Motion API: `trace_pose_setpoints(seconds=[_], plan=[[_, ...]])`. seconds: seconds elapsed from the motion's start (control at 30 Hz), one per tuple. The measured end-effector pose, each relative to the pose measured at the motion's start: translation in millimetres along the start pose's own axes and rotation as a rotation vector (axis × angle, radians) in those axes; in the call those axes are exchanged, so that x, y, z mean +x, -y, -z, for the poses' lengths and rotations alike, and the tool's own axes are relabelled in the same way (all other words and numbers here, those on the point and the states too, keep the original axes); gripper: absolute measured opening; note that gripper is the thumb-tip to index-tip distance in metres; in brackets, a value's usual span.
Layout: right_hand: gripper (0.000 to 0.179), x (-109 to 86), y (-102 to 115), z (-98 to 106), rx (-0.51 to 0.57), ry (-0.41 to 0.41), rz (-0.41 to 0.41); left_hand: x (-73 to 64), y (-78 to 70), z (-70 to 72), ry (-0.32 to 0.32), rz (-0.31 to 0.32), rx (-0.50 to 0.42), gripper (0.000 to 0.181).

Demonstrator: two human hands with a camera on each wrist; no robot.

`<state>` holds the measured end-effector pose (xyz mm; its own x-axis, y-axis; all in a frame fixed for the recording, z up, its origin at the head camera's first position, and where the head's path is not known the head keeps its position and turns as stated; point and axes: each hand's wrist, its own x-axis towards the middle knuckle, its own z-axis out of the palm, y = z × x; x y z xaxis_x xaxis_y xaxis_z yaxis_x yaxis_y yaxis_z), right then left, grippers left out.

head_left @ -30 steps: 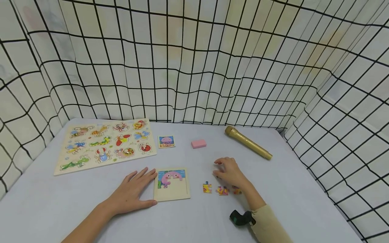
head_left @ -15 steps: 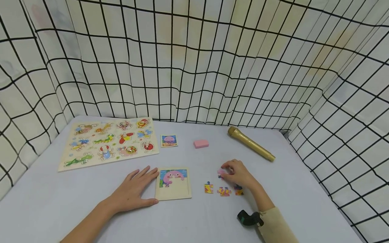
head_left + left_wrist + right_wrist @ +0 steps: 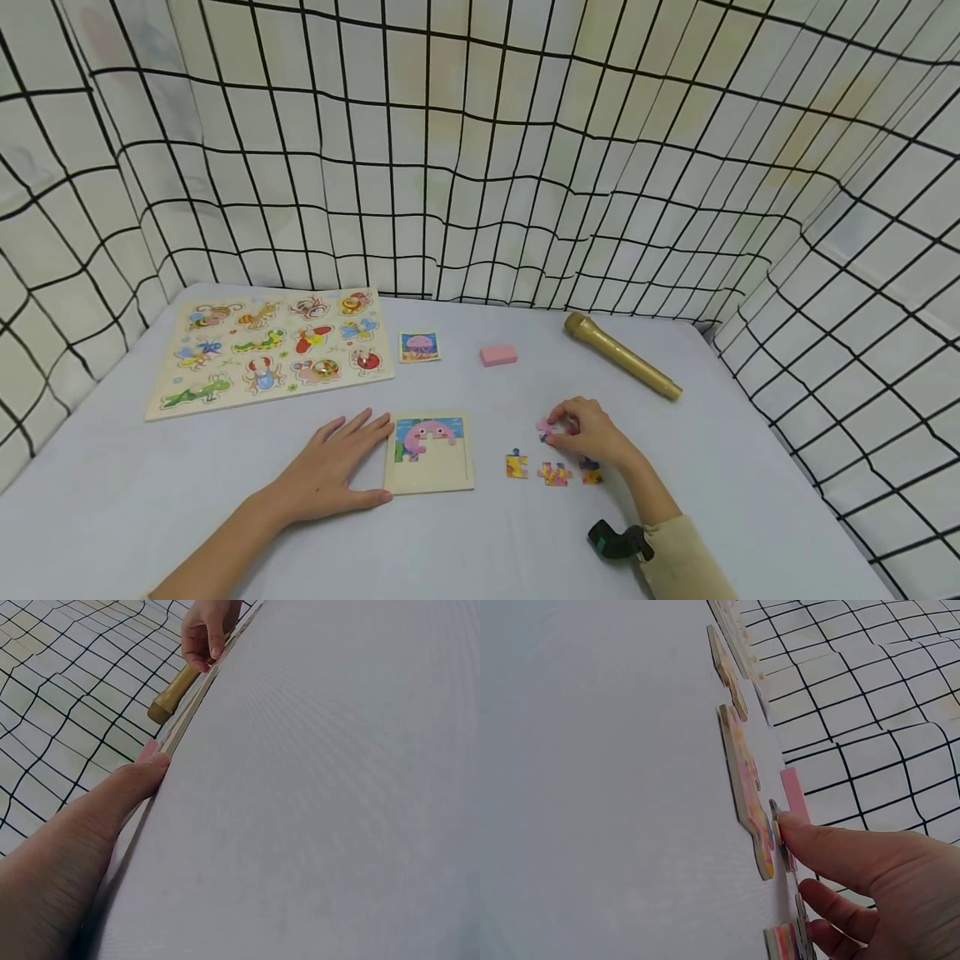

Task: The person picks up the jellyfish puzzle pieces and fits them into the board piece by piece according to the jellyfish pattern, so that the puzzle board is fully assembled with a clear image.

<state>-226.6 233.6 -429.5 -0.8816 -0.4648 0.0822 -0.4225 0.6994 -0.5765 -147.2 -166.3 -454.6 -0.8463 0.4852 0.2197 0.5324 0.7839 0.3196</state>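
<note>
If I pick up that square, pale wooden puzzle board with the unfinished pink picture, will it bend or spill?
The wooden puzzle board probably won't bend: its edge looks straight. It may feel light, since it looks thin. Tip it, though, and the flat pink-and-blue picture pieces might slide, because bare space lies beside them.

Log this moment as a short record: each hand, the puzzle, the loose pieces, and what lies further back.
Left hand: fingers spread, touching the left edge of the puzzle frame
Right hand: pinches a pink puzzle piece
Frame contents: filled across the top and partway down the left; rest bare
Loose pieces: three more, one partly hidden by the right hand
Further back: insect board, picture card, pink block, gold microphone
</note>
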Motion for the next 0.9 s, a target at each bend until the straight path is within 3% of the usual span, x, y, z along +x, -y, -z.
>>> trace_pose_setpoints(seconds=[0.2, 0.53, 0.9], plan=[[0.039, -0.4, 1.0, 1.6, -0.011, 0.001, 0.027, 0.9, -0.5, 0.8, -0.014, 0.000, 0.000, 0.092], [0.034, -2.5, 0.0, -0.5, -0.020, 0.017, -0.013, -0.8, -1.8, -1.0, 0.021, 0.024, -0.025, 0.093], [0.032, -3.1, 1.4, -1.6, -0.036, 0.018, -0.027, 0.2, -1.9, -1.0, 0.005, 0.010, -0.014, 0.093]])
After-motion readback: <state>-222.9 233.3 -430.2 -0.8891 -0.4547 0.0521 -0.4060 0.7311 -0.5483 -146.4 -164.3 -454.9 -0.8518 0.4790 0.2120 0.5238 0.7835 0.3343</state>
